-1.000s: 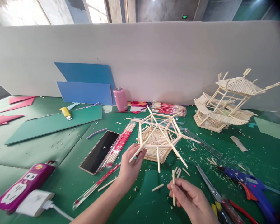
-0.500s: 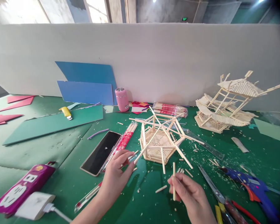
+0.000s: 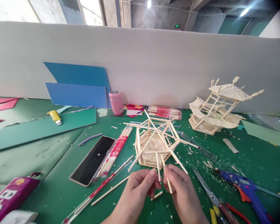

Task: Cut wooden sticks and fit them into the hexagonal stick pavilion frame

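A hexagonal pavilion frame of wooden sticks (image 3: 151,144) stands on the green table, with several sticks jutting outward from its top. My right hand (image 3: 183,189) pinches a short wooden stick (image 3: 168,180), whose upper end comes up to the frame's near edge. Beside it, my left hand (image 3: 140,191) is closed at the lower end of a jutting stick (image 3: 158,166); its fingertips are partly hidden. A longer loose stick (image 3: 109,191) lies left of my left hand, and a short cut piece (image 3: 157,195) lies below the hands.
At right lie scissors (image 3: 206,186) and a blue glue gun (image 3: 244,183); behind them stands another stick pavilion (image 3: 214,109). Left are a phone (image 3: 93,160), packaged sticks (image 3: 118,149) and a yellow cutter (image 3: 54,116). A pink canister (image 3: 116,103) stands near the grey partition (image 3: 140,62).
My left hand has moved right, from the frame's left-hand stick to the near jutting one. My right hand has brought its short stick up and left to the frame. The view has shifted slightly.
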A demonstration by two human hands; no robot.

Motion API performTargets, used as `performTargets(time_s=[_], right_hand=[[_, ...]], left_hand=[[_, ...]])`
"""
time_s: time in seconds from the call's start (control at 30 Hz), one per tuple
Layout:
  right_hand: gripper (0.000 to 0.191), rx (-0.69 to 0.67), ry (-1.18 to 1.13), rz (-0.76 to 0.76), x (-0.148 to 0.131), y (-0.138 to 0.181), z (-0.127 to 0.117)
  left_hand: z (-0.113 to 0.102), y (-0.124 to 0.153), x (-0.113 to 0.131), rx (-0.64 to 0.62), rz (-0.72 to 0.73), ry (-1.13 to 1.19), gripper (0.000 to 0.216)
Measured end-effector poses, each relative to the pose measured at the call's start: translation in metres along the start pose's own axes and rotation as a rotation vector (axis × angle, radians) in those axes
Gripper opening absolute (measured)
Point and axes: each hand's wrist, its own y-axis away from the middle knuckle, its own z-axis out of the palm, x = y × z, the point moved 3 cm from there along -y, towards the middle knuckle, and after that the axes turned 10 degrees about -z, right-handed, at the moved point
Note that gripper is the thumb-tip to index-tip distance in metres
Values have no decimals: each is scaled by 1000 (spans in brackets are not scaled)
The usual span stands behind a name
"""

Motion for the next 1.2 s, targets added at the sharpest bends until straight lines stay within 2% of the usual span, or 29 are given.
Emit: performTargets(time_s=[0.13, 0.23, 0.7, 0.9, 1.2], right_hand=[[32, -119, -1, -66, -3, -2, 6], [31, -145, 58, -95, -8, -4, 8], [35, -151, 139, -132, -15, -4, 12], [33, -140, 147, -85, -11, -3, 12], [34, -107, 180, -142, -12, -5, 12]], left_hand=[[4, -2, 1, -9, 0, 47, 38], [4, -1, 2, 17, 25, 13, 37], [10, 4, -5, -12, 15, 6, 39], [15, 5, -10, -48, 6, 123, 38], [16, 4, -15, -69, -9, 235, 34]])
